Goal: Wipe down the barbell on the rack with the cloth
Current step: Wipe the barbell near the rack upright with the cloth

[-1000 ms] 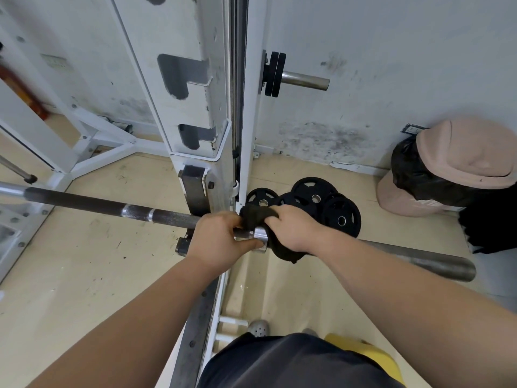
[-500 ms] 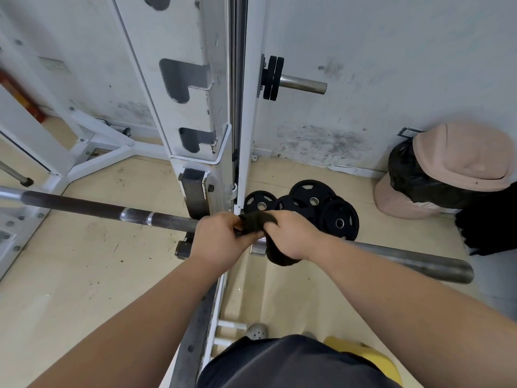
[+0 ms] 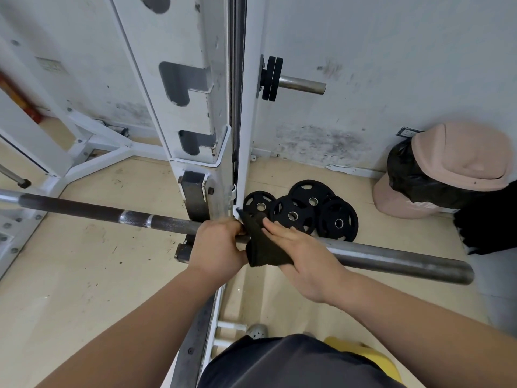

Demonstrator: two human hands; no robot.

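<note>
The barbell (image 3: 84, 210) lies across the white rack (image 3: 195, 107), its dark shaft running left and its thick steel sleeve (image 3: 397, 260) reaching right. A black cloth (image 3: 261, 245) drapes over the bar at the collar beside the rack upright. My left hand (image 3: 216, 247) is closed around the bar and pinches the cloth's left edge. My right hand (image 3: 302, 253) lies flat on the cloth with its fingers extended, pressing it against the sleeve. The collar itself is hidden under the cloth and hands.
Three black weight plates (image 3: 302, 214) lean on the floor behind the bar. A plate peg (image 3: 296, 84) sticks out from the rack above. A tan bin with a black bag (image 3: 447, 169) stands at the right wall. Beige floor lies to the left.
The right hand has opened from a grip around the cloth to a flat palm on it. The cloth now hangs spread over the bar, and the bright collar is covered.
</note>
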